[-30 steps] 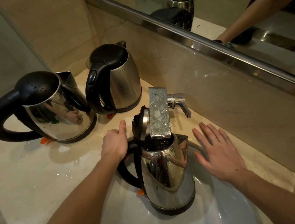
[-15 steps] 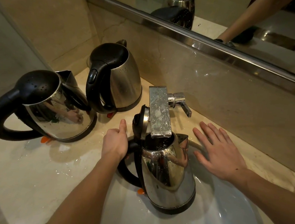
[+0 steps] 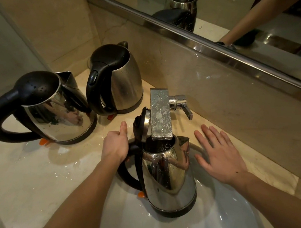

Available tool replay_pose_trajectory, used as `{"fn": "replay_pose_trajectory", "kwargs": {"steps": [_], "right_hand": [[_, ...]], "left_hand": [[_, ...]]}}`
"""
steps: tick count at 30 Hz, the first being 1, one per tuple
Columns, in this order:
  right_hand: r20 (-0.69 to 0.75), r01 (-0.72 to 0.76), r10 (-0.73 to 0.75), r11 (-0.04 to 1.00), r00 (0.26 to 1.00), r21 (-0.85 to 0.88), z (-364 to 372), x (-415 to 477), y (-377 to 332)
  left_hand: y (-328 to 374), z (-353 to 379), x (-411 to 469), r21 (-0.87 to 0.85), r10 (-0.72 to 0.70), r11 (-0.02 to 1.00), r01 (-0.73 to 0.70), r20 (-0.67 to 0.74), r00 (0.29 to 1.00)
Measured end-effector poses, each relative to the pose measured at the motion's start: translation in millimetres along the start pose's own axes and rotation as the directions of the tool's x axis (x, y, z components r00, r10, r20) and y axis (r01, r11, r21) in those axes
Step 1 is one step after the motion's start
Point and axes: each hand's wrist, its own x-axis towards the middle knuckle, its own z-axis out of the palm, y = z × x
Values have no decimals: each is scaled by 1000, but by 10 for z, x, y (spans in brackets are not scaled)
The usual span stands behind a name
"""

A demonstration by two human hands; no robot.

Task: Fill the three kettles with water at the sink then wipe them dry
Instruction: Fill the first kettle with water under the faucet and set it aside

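The left hand (image 3: 116, 143) grasps the handle (image 3: 126, 176) of a kettle (image 3: 168, 181), tilted in the sink (image 3: 227, 225), lid open under the tap (image 3: 161, 115). The right hand (image 3: 220, 155) lies flat on the counter (image 3: 26, 174), fingers straight. A shiny kettle (image 3: 56, 114) and a dull kettle (image 3: 125, 84) stand at the left.

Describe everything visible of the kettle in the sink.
The kettle is shiny steel with a black handle, a black base ring and an orange tab low by the handle. Its lid stands open, its mouth right under the faucet spout. It looks upright in the white sink, beaded with drops. The left hand grips its handle.
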Motion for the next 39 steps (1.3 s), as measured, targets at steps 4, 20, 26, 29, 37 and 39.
{"fn": "replay_pose_trajectory", "kwargs": {"steps": [4, 20, 26, 29, 37, 39], "right_hand": [[13, 4, -4, 1000, 1000, -9, -5, -7, -6], [15, -12, 10, 994, 1000, 106, -12, -14, -40], [-11, -43, 45, 988, 999, 148, -4, -16, -46], [-28, -63, 70, 980, 997, 190, 4, -14, -38], [-48, -139, 160, 945, 986, 295, 7, 23, -24], [-47, -149, 174, 933, 984, 328, -13, 35, -15]], "left_hand": [[0, -4, -8, -11, 2, 1000, -1, 5, 1000], [-24, 6, 26, -1, 2, 1000, -2, 5, 1000], [-53, 7, 39, -8, 32, 999, -32, 8, 999], [-70, 17, 64, -11, 21, 1000, -21, 18, 1000], [-85, 14, 77, -3, 32, 999, -32, 13, 999], [-83, 13, 76, -6, 32, 999, -31, 17, 999]]}}
